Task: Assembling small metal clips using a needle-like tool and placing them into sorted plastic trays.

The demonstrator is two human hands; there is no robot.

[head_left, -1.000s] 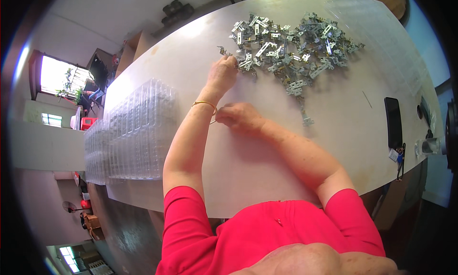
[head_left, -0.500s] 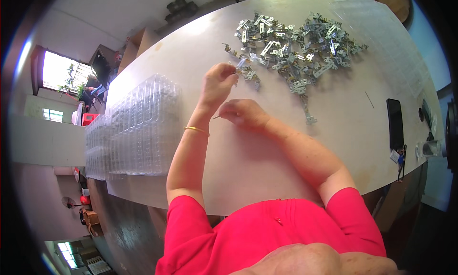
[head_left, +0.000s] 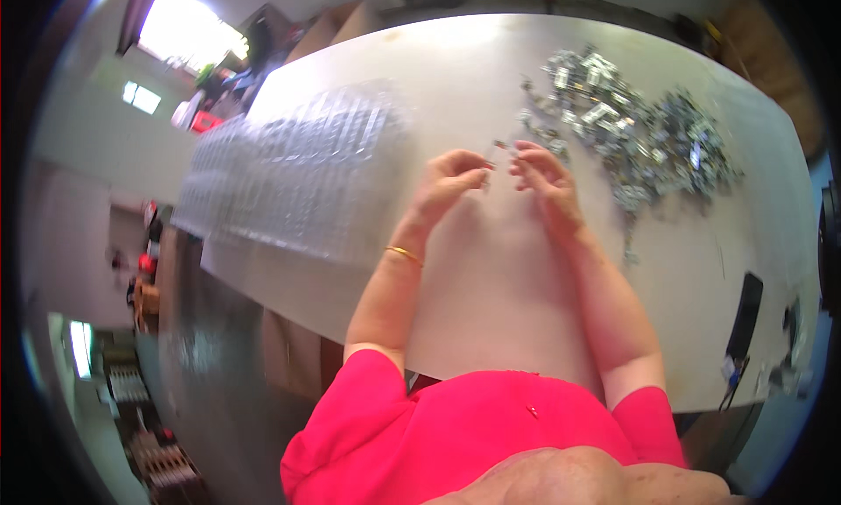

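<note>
Metal pieces [head_left: 485,182] in both hands [head_left: 443,186], now level rather than staggered

Smooth, pale tabletop [head_left: 482,303], softly glossy toward the far edge. Jumbled metal parts [head_left: 604,113] near the far right corner, bright silver and shiny. Clear, ridged plastic trays [head_left: 289,176] along the left edge, glossy. Small metallic-looking pieces [head_left: 500,144] at the fingers [head_left: 545,163], finish blurred. Polished gold-coloured bangle [head_left: 405,255]; matt red cloth top [head_left: 491,426]. Smooth grey floor [head_left: 197,356] with a wet-looking sheen.
</note>
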